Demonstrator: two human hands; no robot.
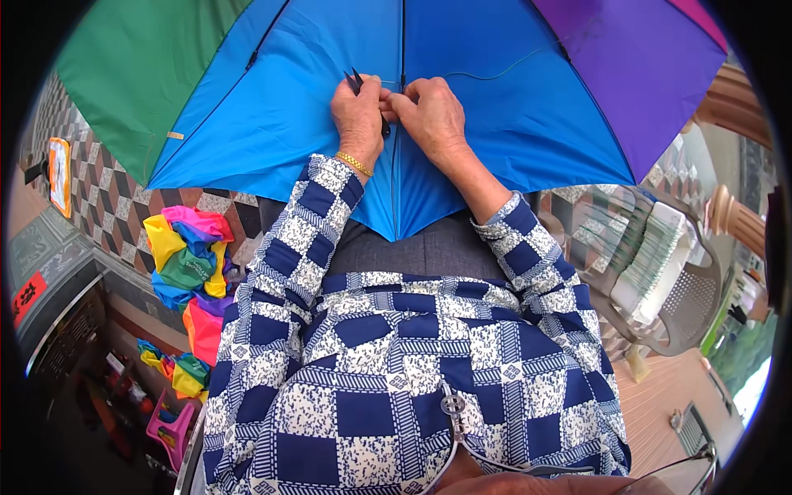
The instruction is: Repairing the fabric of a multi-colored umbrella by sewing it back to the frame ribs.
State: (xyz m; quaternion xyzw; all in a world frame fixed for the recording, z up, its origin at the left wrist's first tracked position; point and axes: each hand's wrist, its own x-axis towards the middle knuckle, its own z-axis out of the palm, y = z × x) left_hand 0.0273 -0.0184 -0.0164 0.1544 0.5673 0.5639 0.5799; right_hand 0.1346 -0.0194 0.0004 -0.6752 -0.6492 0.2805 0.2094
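An open umbrella with green, blue and purple panels spreads over my lap, its inner side with dark ribs facing me; a blue panel [289, 107] lies under my hands. My left hand [359, 115] is closed around small black snips [354, 81], whose two pointed tips stick out above the fingers. Beside it, my right hand [431, 115] is closed in a pinch at the middle rib [403, 41], its fingertips meeting those of the left. What the right fingers grip is hidden. A thin light thread [495, 77] trails over the blue cloth from near the right hand.
Bundles of multicoloured cloth [194, 256] lie at my left, with a pink plastic stool [171, 433] below them. On my right stands a grey plastic chair [689, 289] bearing a white box with rows of thin greenish strands [648, 256]. Patterned tiles [99, 177] cover the floor.
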